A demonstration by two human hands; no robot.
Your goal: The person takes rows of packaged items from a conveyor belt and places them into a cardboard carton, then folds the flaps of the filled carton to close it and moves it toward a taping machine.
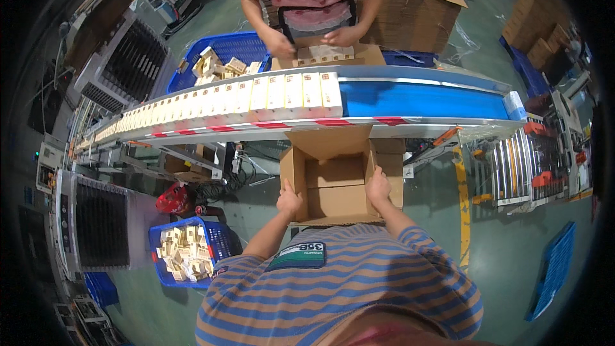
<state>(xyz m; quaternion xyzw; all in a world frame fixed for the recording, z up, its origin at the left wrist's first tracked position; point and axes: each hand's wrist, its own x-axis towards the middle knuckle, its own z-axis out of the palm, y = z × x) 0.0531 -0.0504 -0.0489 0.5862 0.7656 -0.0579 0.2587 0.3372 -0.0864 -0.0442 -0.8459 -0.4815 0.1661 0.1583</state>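
An open cardboard box (335, 198) stands in front of me with nothing inside it. My left hand (290, 201) grips its left wall, and my right hand (378, 187) grips the right wall. The box's far flap (330, 143) leans up against the side of the conveyor. Just beyond, a row of white cartons (275, 93) stands packed on the conveyor, ending near the start of its bare blue belt (423, 99).
Across the conveyor a co-worker's hands (343, 36) are over another box (370, 56). Blue baskets of small cartons stand at the lower left (157, 243) and far left (192, 51). A cardboard stack (410, 19) rises behind; a roller conveyor (512, 166) is at the right.
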